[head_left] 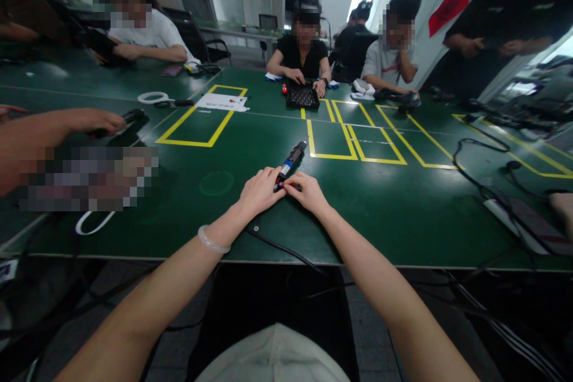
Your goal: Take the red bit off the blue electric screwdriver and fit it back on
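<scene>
Unreadable blue-white label [287,168] on black tool [297,153]

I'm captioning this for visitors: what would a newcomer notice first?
Probably the bright yellow tape outlines across the dark green tabletop. Nearer, at centre, the bare left hand and right hand meet at a slim black device with a blue band. A red sheet shows at upper right.

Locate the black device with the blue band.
In the head view, the black device is mid-picture over the green table, its near end between the left hand and right hand.
</scene>
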A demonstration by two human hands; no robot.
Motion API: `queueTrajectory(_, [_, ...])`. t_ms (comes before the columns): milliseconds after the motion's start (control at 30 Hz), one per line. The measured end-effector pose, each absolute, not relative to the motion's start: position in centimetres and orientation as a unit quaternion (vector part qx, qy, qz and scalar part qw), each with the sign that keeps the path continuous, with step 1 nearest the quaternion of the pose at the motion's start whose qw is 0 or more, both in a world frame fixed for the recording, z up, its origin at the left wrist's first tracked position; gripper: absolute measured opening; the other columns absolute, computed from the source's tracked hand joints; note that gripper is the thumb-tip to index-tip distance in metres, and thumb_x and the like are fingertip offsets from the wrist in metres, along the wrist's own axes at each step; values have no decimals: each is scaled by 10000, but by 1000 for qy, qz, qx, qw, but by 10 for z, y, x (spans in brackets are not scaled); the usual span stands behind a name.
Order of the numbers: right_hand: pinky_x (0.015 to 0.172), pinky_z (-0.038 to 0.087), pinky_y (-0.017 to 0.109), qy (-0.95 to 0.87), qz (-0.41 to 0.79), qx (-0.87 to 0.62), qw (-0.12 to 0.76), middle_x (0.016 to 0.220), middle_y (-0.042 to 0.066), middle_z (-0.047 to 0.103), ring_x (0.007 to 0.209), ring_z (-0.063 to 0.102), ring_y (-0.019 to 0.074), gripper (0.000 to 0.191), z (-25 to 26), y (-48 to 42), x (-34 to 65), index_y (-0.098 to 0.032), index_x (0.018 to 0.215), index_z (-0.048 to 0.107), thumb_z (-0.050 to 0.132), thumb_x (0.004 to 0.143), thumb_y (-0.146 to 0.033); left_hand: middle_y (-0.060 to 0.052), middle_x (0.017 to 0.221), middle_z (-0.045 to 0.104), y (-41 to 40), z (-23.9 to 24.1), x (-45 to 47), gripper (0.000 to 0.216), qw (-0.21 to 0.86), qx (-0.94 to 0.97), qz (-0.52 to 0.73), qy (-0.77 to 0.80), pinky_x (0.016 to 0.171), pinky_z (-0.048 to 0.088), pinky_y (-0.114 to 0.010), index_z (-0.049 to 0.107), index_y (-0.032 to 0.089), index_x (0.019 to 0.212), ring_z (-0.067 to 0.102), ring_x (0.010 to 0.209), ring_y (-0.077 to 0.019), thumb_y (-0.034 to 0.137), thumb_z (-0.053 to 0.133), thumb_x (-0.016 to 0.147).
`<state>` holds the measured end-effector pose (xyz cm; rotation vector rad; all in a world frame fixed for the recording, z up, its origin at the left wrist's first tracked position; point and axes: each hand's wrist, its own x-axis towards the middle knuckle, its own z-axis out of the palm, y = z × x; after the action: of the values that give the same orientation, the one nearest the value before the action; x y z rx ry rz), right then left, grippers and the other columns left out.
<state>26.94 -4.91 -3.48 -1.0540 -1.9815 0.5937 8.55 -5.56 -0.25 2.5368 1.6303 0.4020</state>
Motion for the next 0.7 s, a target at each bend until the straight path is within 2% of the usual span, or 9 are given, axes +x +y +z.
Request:
queueTrajectory(333, [787,476,312,-782,237,-402,413,921,44,639,801,589,174,114,-32,-53,270,-213,970,697,613,915,-267,-136,1289,552,-55,2,85,555,40,822,108,558,876,506,-401,436,246,1441,560,1144,-304,488,492,945])
queueTrajectory(700, [734,458,300,-767,245,-421,418,851,29,621,753,575,159,120,-33,-50,275,-209,910,687,578,914,-259,-162,1409,490,-27,4,41,646,45,770,84,630,927,499,-456,402,240,1492,517,1221,-344,565,449,935])
